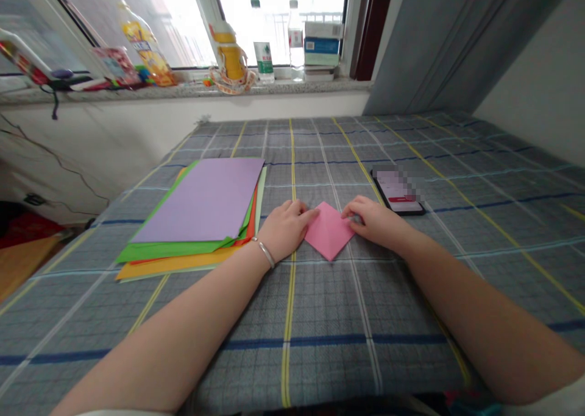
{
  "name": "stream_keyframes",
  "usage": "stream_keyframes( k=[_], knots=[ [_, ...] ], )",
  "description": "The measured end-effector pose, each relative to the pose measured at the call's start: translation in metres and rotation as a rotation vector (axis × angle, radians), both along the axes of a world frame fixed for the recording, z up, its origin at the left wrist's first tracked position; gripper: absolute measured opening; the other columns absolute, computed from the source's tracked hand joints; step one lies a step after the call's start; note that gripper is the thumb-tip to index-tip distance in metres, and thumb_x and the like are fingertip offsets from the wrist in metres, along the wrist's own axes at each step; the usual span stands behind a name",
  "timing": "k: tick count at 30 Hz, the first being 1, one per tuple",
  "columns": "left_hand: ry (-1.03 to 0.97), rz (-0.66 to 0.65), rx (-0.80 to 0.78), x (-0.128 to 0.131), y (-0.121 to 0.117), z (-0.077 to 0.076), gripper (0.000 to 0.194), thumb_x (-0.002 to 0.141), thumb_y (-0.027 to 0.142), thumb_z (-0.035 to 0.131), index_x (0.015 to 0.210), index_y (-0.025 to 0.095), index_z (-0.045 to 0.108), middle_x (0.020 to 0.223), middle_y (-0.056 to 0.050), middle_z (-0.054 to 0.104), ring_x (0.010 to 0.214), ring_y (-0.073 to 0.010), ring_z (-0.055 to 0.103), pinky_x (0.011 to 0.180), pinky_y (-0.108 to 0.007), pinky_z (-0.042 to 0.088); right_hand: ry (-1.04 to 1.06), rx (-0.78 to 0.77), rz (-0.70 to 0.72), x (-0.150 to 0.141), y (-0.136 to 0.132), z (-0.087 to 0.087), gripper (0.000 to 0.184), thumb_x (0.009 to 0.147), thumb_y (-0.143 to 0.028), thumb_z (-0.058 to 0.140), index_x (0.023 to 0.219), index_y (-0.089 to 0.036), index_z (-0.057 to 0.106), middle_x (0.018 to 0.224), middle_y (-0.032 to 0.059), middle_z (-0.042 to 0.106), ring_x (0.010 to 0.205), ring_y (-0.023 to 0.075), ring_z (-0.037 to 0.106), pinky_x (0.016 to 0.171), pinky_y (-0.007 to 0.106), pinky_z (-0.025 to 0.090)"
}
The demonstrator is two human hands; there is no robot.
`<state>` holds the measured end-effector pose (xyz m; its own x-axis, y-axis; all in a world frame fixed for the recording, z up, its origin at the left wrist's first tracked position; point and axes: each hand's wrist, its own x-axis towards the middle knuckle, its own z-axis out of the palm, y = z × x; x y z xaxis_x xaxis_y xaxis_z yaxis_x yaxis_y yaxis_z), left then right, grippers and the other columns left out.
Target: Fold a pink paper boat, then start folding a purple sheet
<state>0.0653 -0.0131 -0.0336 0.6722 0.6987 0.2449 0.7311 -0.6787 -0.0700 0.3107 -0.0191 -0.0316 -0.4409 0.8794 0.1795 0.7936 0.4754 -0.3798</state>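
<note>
On a grey plaid cloth (329,306) we hold a folded pink paper diamond (329,231) by opposite corners, our left hand (286,229) and right hand (372,222) curled narrow. Beside us lie a stack of coloured paper sheets (196,200) and a black smartphone (397,190); a clear plastic bottle (296,41) stands farther off on a stone windowsill (192,90).

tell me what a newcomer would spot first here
The eye goes first to the folded pink paper diamond in the middle of the grey checked cloth, with the left hand and right hand touching its side corners. Just left of it lies a bright stack of coloured paper topped by a lilac sheet, and to the right a phone lies screen up. Further off, a plastic bottle stands on the window sill.
</note>
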Motion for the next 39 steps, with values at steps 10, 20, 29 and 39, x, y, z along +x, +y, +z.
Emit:
stream_keyframes(
  k=[10,20,29,39],
  knots=[
    [0.079,-0.184,-0.204,-0.002,-0.009,-0.006,0.058,0.096,0.044,0.037,0.143,0.010,0.034,0.151,-0.016,0.032,0.137,-0.0294,0.032,0.112,-0.046,0.028,-0.015,0.087,0.377,-0.012,-0.015,0.008,0.015,0.084,-0.026,0.061,0.095,-0.020,0.069,0.102,0.0075,0.066,0.095,0.0200,0.058,0.086,0.034,0.044],
    [0.161,-0.101,-0.306,0.001,-0.016,0.002,0.082,0.089,0.064,0.039,0.148,0.010,0.022,0.154,-0.021,0.019,0.143,-0.0334,0.018,0.114,-0.049,0.021,-0.082,0.103,0.439,-0.007,-0.013,0.011,0.028,0.078,-0.040,0.070,0.100,-0.022,0.072,0.111,0.0083,0.067,0.098,0.0224,0.059,0.086,0.035,0.044],
    [0.108,-0.189,-0.179,-0.004,-0.006,0.002,0.068,0.089,0.060,0.045,0.138,0.012,0.045,0.145,-0.020,0.040,0.134,-0.0314,0.040,0.109,-0.048,0.031,-0.095,0.084,0.445,-0.003,-0.009,0.012,0.021,0.081,-0.038,0.067,0.096,-0.026,0.075,0.109,0.0068,0.069,0.094,0.0205,0.063,0.084,0.033,0.045],
    [0.079,-0.476,-0.068,-0.001,-0.008,0.014,0.032,0.098,0.027,0.037,0.103,0.018,0.068,0.108,-0.006,0.070,0.100,-0.0178,0.063,0.091,-0.030,0.047,-0.095,0.046,0.399,-0.005,-0.017,0.019,0.014,0.083,-0.029,0.063,0.091,-0.024,0.073,0.102,0.0044,0.072,0.094,0.0194,0.064,0.084,0.031,0.045]
  ],
)
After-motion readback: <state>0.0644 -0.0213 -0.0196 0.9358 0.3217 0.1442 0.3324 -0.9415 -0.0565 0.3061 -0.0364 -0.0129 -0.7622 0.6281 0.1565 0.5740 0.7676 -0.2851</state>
